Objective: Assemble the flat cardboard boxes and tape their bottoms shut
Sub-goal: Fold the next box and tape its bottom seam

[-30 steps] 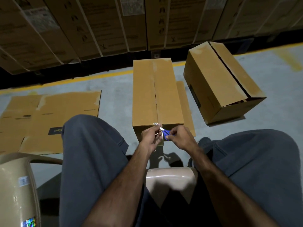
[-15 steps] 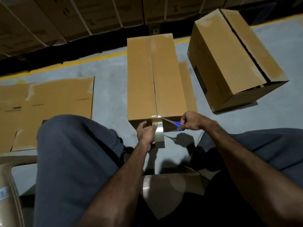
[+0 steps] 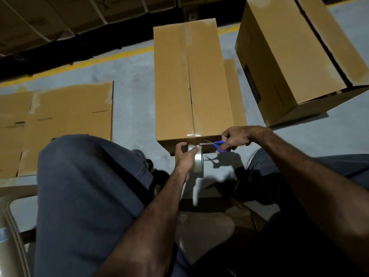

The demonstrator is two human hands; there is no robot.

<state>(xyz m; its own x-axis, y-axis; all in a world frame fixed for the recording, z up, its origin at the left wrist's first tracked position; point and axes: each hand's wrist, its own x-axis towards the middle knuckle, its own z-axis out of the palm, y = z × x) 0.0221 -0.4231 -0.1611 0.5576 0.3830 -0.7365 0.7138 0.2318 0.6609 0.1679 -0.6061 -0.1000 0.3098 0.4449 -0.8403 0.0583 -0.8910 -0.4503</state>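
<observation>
1. i sit on a beige plastic chair (image 3: 209, 232), my knees in dark grey trousers (image 3: 85, 196) spread apart, looking down at the grey concrete floor (image 3: 133, 108).
2. straight ahead, between my knees, stands the tall brown cardboard box (image 3: 191, 82) with its two flaps folded together and a centre seam running away from me.
3. clear shiny tape lies across the near end of that seam and bends over the box's near edge.
4. my left hand (image 3: 184, 158) holds the roll of clear packing tape (image 3: 197, 160) just below that edge, thumb and fingers curled round its rim, the strip running up to the box.
5. my right hand (image 3: 238, 136) grips the blue-handled scissors (image 3: 216, 145), fingers through the loops; the blades point left and meet the tape strip just above the roll.
6. i cannot tell whether the blades are apart or together.
7. to the right, a second assembled brown cardboard box (image 3: 289, 56) sits tilted on the floor, a dark gap showing between its flaps.
8. to the left, a flattened brown cardboard sheet (image 3: 60, 120) lies on the floor.
9. a yellow painted line (image 3: 89, 63) crosses the floor beyond, before a row of stacked cartons (image 3: 60, 15) in shadow.
</observation>
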